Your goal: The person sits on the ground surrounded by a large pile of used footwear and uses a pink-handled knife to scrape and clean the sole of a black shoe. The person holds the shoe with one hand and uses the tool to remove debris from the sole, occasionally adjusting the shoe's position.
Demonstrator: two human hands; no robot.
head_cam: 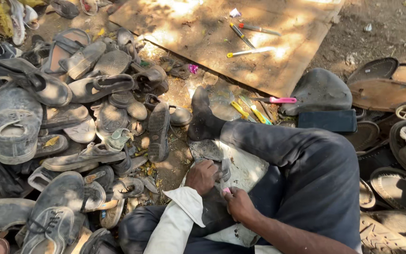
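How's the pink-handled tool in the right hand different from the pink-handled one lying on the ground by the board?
The pink-handled tool in the right hand shows only a small pink end, while the pink-handled tool on the ground shows its full handle and blade. The held one is gripped over the worn sole; the other lies flat and untouched beside the wooden board. Both have pink handles.

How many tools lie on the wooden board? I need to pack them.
3: two crossed near the board's top middle, one yellow-handled tool just below. None seem hidden.
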